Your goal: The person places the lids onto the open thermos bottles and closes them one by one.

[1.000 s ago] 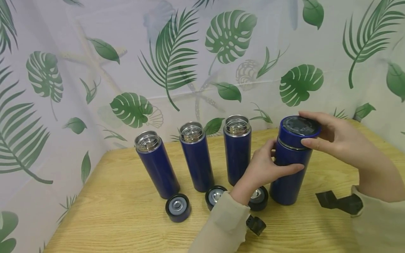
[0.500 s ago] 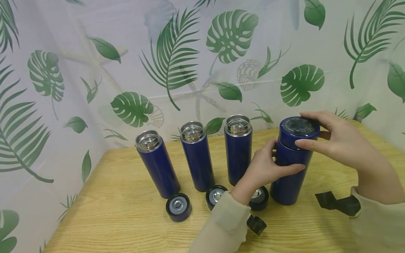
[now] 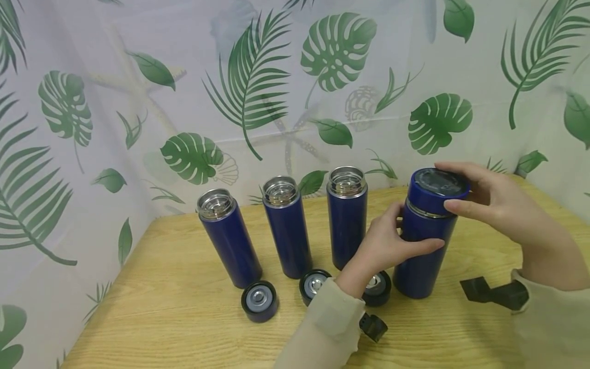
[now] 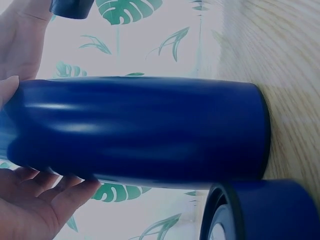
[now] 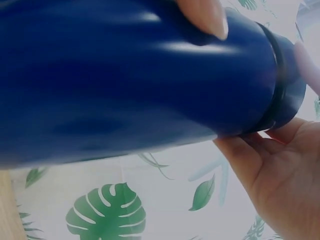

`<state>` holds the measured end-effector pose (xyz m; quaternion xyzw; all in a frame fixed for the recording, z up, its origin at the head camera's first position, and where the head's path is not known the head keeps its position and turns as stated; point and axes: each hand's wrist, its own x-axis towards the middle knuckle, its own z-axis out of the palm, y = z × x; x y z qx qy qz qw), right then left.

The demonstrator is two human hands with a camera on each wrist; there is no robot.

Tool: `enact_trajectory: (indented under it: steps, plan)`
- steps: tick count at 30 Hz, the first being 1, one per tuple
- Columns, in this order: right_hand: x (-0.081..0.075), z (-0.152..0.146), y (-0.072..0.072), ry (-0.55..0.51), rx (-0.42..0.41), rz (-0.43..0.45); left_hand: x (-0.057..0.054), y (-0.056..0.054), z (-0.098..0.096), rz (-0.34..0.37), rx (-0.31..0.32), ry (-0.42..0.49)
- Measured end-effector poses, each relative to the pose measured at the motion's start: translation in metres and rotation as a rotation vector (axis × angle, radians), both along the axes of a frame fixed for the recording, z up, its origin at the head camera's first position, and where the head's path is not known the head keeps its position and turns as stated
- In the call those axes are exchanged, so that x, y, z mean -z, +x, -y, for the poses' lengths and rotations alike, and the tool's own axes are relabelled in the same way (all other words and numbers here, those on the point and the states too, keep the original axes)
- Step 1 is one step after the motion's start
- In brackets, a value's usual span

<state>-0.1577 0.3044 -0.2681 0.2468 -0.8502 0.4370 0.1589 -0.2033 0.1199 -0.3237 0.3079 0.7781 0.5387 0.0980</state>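
Observation:
My left hand [image 3: 387, 243] grips the upper body of a dark blue thermos bottle [image 3: 419, 261] standing at the right, thumb across its front. At its top, my right hand [image 3: 500, 205] holds the blue lid [image 3: 438, 197] by the rim between thumb and fingers. A strip of steel neck shows between lid and body. In the left wrist view, the bottle body [image 4: 150, 130] fills the middle, with left fingertips [image 4: 82, 192] along one side. The right wrist view shows the body [image 5: 125, 85] close up; the lid sits at its far end.
Three lidless thermos bottles, left [image 3: 230, 246], middle [image 3: 288, 238] and right [image 3: 346, 230], stand in a row on the wooden table [image 3: 161, 312]. Upturned lids lie before them: left [image 3: 260, 301], middle [image 3: 313, 286], and right [image 3: 379, 289], partly behind my left wrist. Leaf-patterned cloth [image 3: 276, 102] hangs behind.
The lid dropped slightly onto the bottle half a second ago; now it sits higher, showing the steel neck again. My right thumb shifted left, then back right. My left hand stayed in place.

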Motion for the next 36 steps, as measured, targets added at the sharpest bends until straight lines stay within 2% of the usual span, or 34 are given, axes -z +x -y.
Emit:
enact_trajectory:
  steps: [9, 16, 19, 24, 27, 31, 36]
  plan:
    - [-0.01, 0.014, 0.005, 0.064, 0.207, 0.043, 0.0, 0.0, -0.001, 0.002, 0.022, 0.019]
    - [-0.013, 0.018, 0.008, 0.152, 0.252, 0.01, 0.0, 0.001, -0.001, 0.004, 0.011, 0.02]
    - [-0.012, 0.014, 0.006, 0.152, 0.213, -0.011, 0.0, 0.0, -0.001, 0.0, 0.011, 0.017]
    - [-0.007, 0.007, 0.003, 0.051, 0.046, -0.069, 0.0, 0.0, 0.0, 0.002, 0.011, 0.005]
    - [-0.005, 0.006, 0.003, 0.025, 0.022, -0.085, 0.0, 0.0, 0.0, 0.002, 0.012, 0.0]
    - [-0.007, 0.01, 0.005, 0.051, 0.115, -0.076, 0.0, 0.0, 0.0, 0.003, 0.007, -0.005]
    - [-0.013, 0.017, 0.008, 0.118, 0.269, 0.0, 0.0, 0.0, -0.001, -0.001, 0.006, 0.005]
